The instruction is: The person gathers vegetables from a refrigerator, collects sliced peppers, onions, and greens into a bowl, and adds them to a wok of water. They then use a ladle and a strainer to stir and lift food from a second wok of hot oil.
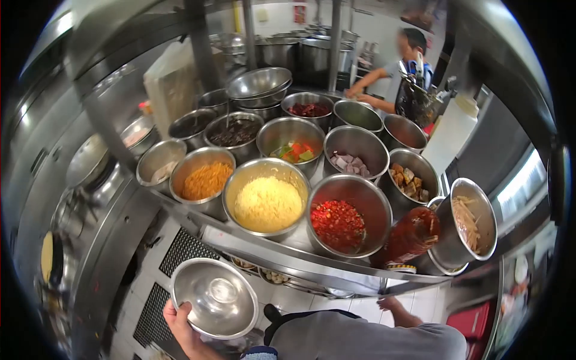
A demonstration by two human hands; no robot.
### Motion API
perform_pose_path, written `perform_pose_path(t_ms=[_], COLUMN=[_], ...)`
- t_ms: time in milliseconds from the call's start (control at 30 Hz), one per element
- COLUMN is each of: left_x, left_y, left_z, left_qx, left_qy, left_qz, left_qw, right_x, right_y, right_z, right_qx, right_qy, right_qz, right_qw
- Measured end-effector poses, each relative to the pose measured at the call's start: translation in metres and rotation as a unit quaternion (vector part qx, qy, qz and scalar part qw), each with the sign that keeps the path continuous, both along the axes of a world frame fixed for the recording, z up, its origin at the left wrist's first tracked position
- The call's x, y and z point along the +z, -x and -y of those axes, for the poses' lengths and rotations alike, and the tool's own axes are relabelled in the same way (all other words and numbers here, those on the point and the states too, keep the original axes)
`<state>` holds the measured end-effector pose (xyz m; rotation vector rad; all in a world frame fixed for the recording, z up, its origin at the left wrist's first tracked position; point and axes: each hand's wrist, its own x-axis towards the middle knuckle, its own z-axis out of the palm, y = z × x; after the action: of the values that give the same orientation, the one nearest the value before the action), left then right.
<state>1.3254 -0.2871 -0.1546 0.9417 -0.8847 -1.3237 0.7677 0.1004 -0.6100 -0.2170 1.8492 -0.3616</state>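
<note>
My left hand (179,318) grips the rim of an empty steel bowl (215,298), thumb inside it, at the lower left below the counter edge. My right hand (396,307) hangs below the counter at the lower right, partly hidden by my grey sleeve or shirt; its fingers look apart and hold nothing. Steel pots on the counter hold yellow shreds (269,203), chopped red chili (339,225), orange shreds (207,180) and pink-purple cubes (350,163). A jar of red sauce (411,237) lies tilted beside the chili pot.
Stacked steel bowls (259,83) stand at the back. A white squeeze bottle (457,129) is at the right, near a tilted bowl of pale strips (465,223). Across the counter stands another person (393,81). Metal posts rise from the counter.
</note>
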Motion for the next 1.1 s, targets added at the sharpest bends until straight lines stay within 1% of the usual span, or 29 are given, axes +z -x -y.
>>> perform_pose_path(t_ms=[33,67,100,133,167,200,233,267,300,333,367,400,467,500,567,600,633,667,700,733,767,800,867,900,933,967,1000,1067,1100], left_x=[0.000,0.000,0.005,0.003,-0.002,-0.005,-0.003,0.001,-0.005,-0.007,-0.015,-0.015,0.001,0.002,0.007,0.010,0.013,0.014,0.017,0.017,0.017,0.016,0.012,0.013,0.014,0.013,0.005,-0.011,-0.005], left_y=[-0.011,-0.020,-0.026,-0.039,-0.051,-0.058,-0.061,-0.074,-0.083,-0.094,-0.104,-0.110,-0.078,-0.074,-0.076,-0.074,-0.072,-0.070,-0.070,-0.069,-0.069,-0.071,-0.073,-0.069,-0.067,-0.067,-0.075,-0.094,-0.093], left_z=[0.022,0.044,0.063,0.083,0.101,0.117,0.129,0.143,0.153,0.167,0.178,0.188,0.191,0.197,0.210,0.213,0.213,0.212,0.212,0.210,0.207,0.206,0.207,0.201,0.196,0.194,0.194,0.196,0.189], left_qx=[-0.015,-0.028,-0.041,-0.067,-0.080,-0.092,-0.076,-0.132,-0.178,-0.224,-0.210,-0.243,-0.213,-0.242,-0.300,-0.313,-0.326,-0.339,-0.356,-0.355,-0.356,-0.357,-0.371,-0.366,-0.364,-0.380,-0.377,-0.360,-0.342], left_qy=[-0.002,-0.004,-0.017,-0.027,-0.034,-0.040,-0.038,-0.060,-0.077,-0.087,-0.107,-0.079,-0.056,-0.044,-0.017,-0.006,0.003,0.013,0.014,0.016,0.018,0.020,0.024,0.025,0.025,0.031,0.008,-0.036,-0.027], left_qz=[0.007,0.013,0.032,0.039,0.061,0.083,0.099,0.142,0.166,0.201,0.234,0.230,0.101,0.100,0.108,0.104,0.101,0.095,0.086,0.081,0.077,0.073,0.069,0.067,0.066,0.059,0.085,0.142,0.161], left_qw=[1.000,1.000,0.999,0.997,0.994,0.991,0.991,0.979,0.967,0.950,0.943,0.939,0.970,0.964,0.948,0.944,0.940,0.936,0.931,0.931,0.931,0.931,0.926,0.928,0.929,0.922,0.922,0.921,0.926], right_x=[0.046,0.078,0.095,0.114,0.165,0.182,0.232,0.247,0.263,0.311,0.346,0.360,0.461,0.505,0.581,0.618,0.647,0.669,0.712,0.723,0.727,0.730,0.716,0.712,0.700,0.693,0.687,0.671,0.664], right_y=[-0.025,-0.042,-0.054,-0.068,-0.093,-0.105,-0.129,-0.136,-0.139,-0.154,-0.159,-0.157,-0.176,-0.172,-0.194,-0.218,-0.233,-0.250,-0.261,-0.263,-0.256,-0.250,-0.216,-0.210,-0.196,-0.197,-0.196,-0.182,-0.177], right_z=[-0.001,-0.006,-0.014,-0.021,-0.008,-0.015,0.001,-0.005,-0.011,-0.002,0.014,-0.011,0.023,0.042,0.088,0.124,0.156,0.201,0.246,0.280,0.315,0.345,0.401,0.429,0.456,0.477,0.491,0.509,0.515], right_qx=[-0.018,-0.049,-0.145,-0.227,-0.285,-0.334,-0.389,-0.425,-0.453,-0.468,-0.442,-0.450,-0.516,-0.420,-0.276,-0.230,-0.068,-0.007,0.238,0.263,0.309,0.362,0.443,0.436,0.449,0.502,0.551,0.567,0.578], right_qy=[0.021,0.048,0.072,0.097,0.110,0.154,0.173,0.211,0.205,0.188,0.192,0.179,0.296,0.378,0.542,0.626,0.591,0.561,0.437,0.455,0.453,0.403,0.360,0.315,0.274,0.220,0.166,0.144,0.132], right_qz=[-0.103,-0.160,-0.196,-0.255,-0.335,-0.399,-0.460,-0.519,-0.597,-0.636,-0.769,-0.778,-0.746,-0.797,-0.767,-0.692,-0.712,-0.704,-0.766,-0.692,-0.661,-0.648,-0.595,-0.539,-0.493,-0.495,-0.492,-0.511,-0.516], right_qw=[0.994,0.985,0.967,0.935,0.891,0.840,0.779,0.711,0.629,0.584,0.421,0.399,0.299,0.215,0.205,0.277,0.373,0.435,0.407,0.495,0.513,0.536,0.566,0.648,0.693,0.674,0.653,0.630,0.618])
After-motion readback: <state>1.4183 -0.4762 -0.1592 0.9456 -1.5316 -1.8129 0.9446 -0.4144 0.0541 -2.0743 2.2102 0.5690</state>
